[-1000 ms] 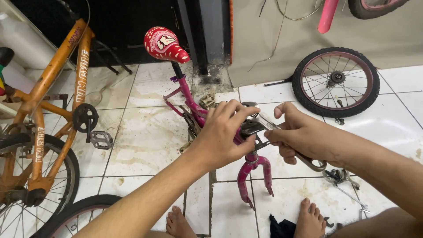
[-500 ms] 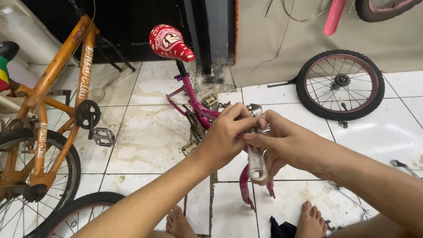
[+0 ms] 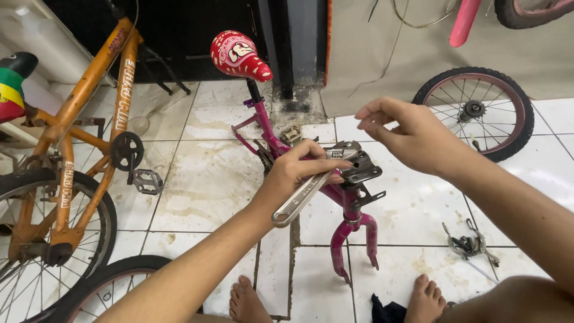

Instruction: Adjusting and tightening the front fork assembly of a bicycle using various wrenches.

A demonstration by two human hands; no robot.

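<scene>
A small magenta bicycle frame (image 3: pixel 350 222) lies on the tiled floor with a red saddle (image 3: pixel 239 55) at its far end and its fork pointing toward me. My left hand (image 3: pixel 296 173) grips a silver adjustable wrench (image 3: pixel 311 190) whose jaw sits at the black stem clamp (image 3: pixel 362 172) on top of the fork. My right hand (image 3: pixel 406 134) hovers just right of and above the clamp, fingers loosely apart, holding nothing.
An orange bicycle (image 3: pixel 72 155) stands at the left. A loose wheel (image 3: pixel 478 110) leans at the back right. A brake part (image 3: pixel 472 245) lies on the tiles at right. A tyre (image 3: pixel 101 287) curves along the bottom left. My bare feet (image 3: pixel 424 296) rest at the bottom.
The wrench has passed from my right hand to my left hand. My right hand has let go and lifted up to the right of the stem.
</scene>
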